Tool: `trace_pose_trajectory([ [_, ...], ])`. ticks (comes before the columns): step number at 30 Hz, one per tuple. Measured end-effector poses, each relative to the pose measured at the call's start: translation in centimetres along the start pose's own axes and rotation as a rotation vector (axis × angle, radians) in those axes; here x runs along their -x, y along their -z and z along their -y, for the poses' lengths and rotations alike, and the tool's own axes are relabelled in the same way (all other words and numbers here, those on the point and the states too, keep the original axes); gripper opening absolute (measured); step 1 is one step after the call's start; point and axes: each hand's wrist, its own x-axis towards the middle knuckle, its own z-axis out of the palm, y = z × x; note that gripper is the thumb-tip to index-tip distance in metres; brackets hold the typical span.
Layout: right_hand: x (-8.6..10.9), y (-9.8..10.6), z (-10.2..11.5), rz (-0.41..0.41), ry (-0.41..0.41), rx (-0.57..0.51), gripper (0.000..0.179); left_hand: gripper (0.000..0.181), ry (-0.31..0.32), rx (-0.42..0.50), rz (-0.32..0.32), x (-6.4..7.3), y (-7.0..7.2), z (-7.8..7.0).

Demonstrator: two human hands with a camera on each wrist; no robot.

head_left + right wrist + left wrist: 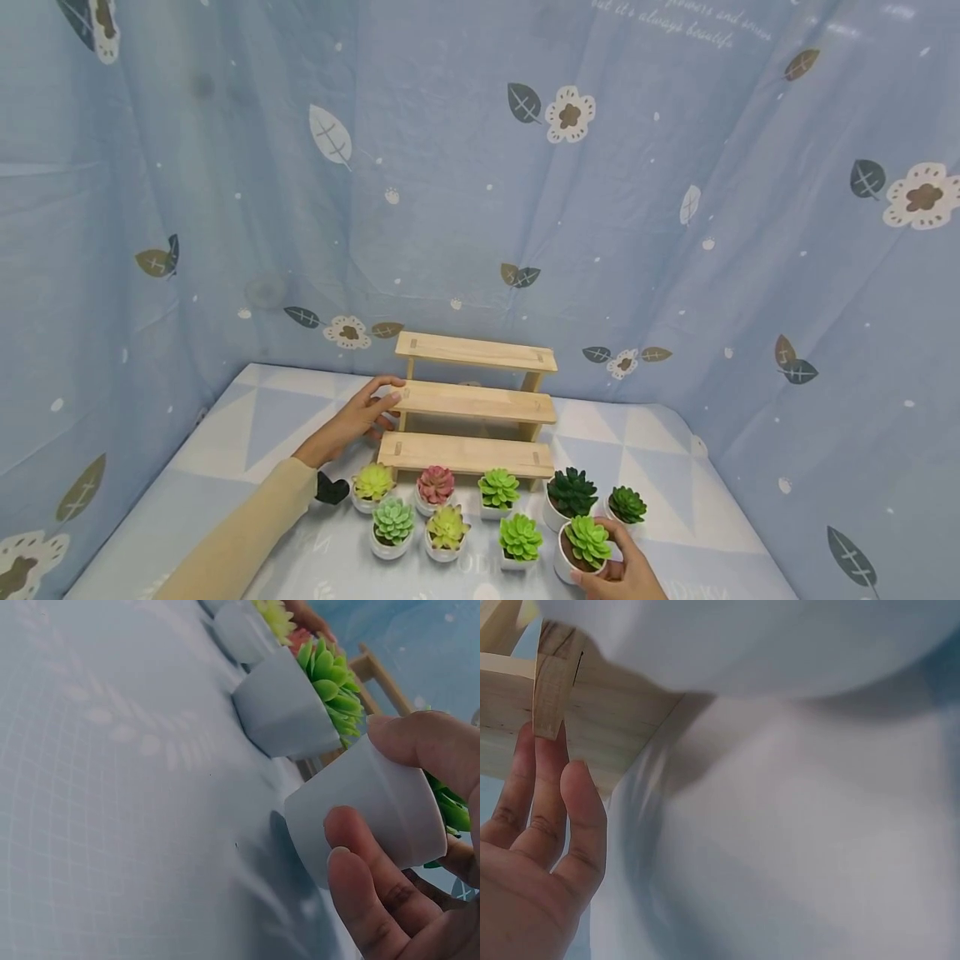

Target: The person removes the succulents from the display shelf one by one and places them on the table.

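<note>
A three-tier wooden display stand (468, 402) stands at the back of the table. My left hand (366, 413) holds the left end of its middle shelf (551, 690), fingertips at the board's edge and underside. In my right hand (626, 567) is a potted succulent (587, 542) with bright green leaves, its round white pot (367, 806) gripped between thumb and fingers, close over the table. Several other small potted succulents stand in front of the stand, among them a red one (435, 486), a dark green one (572, 493) and a light green one (393, 522).
A small dark green object (331, 489) lies by the left sleeve. Two bright green succulents (498, 490) in square white pots stand near the middle, and a smaller dark one (627, 505) at the right. A patterned blue curtain (450, 167) hangs behind the table (292, 417).
</note>
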Motion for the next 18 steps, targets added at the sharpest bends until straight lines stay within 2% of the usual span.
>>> trace_pose_trajectory([
  [18,-0.17,0.54,-0.73,-0.069,-0.029,0.017,0.093,0.052,0.001,-0.016,0.005,-0.12,-0.04,-0.02],
])
